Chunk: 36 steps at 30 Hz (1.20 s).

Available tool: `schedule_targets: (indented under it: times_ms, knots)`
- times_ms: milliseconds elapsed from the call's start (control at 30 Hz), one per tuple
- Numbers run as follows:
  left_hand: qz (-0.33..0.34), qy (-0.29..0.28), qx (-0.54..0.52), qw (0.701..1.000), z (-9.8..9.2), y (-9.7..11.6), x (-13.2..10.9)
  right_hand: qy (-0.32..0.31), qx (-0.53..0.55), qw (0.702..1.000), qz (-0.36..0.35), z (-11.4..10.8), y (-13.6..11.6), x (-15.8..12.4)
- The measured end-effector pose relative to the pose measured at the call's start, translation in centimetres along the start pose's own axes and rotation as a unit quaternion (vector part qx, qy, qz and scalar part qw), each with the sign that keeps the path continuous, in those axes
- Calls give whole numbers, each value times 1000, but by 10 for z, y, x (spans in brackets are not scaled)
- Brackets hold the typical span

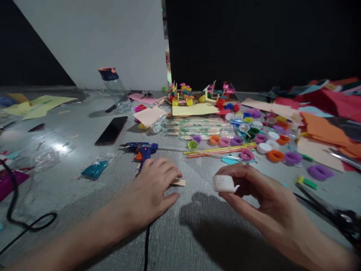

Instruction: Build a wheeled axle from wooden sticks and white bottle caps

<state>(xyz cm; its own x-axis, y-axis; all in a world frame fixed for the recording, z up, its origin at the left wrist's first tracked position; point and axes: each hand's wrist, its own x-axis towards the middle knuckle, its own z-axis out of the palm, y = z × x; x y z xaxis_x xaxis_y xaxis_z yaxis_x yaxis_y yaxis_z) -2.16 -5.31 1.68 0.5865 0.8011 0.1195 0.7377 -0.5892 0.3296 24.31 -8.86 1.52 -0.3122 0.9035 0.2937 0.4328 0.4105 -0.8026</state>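
My right hand [262, 195] is pinching a white bottle cap [223, 183] between thumb and fingers, raised above the table, where its shadow falls. A thin white tail sticks out from the cap's right side. My left hand [158, 184] lies palm down with the thumb spread from the fingers. From under its fingers poke the ends of a few pale wooden sticks [179, 182]; whether the fingers press on them is hidden. Just beyond that hand lies a blue glue gun [143, 148] with a small red light and a clear glue stick at its rear.
Many coloured bottle caps [275, 156] spread across the right side. Wrapped chopsticks [197, 128] lie at the middle back, behind straws [222, 149]. Scissors [332, 214] are at right. A phone [112, 130], water bottle [114, 88], teal packet [95, 169] and black cord [14, 195] are left.
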Motion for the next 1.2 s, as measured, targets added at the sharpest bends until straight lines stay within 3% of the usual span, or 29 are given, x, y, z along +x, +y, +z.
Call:
schedule_targets:
  times_ms: [233, 467, 567, 667, 833, 900, 1000, 1200]
  knots:
    - [14, -9, 8, 1000, 4, -2, 7, -7, -9, 1000, 13, 4, 7, 0]
    - [31, 40, -36, 998, 9, 1, -1, -22, -54, 998, 38, 14, 16, -2]
    - [-28, 81, -82, 993, 10, -1, -6, -30, -61, 997, 29, 16, 17, 0]
    - [-135, 86, -191, 968, 8, 0, -9, -45, -66, 997, 20, 16, 13, 2]
    - [-305, 8, -335, 891, 2, 11, -7, -90, -89, 992, -31, 14, 4, 3]
    - [-330, -30, -347, 877, 0, 16, -4, -103, -95, 988, -60, 14, 3, 3]
    - [-319, -61, -341, 882, -2, 20, 0, -116, -99, 984, -89, 14, 7, 2]
    - [-254, -11, -285, 924, 4, 19, -1, -111, -128, 979, -117, 18, 16, 1]
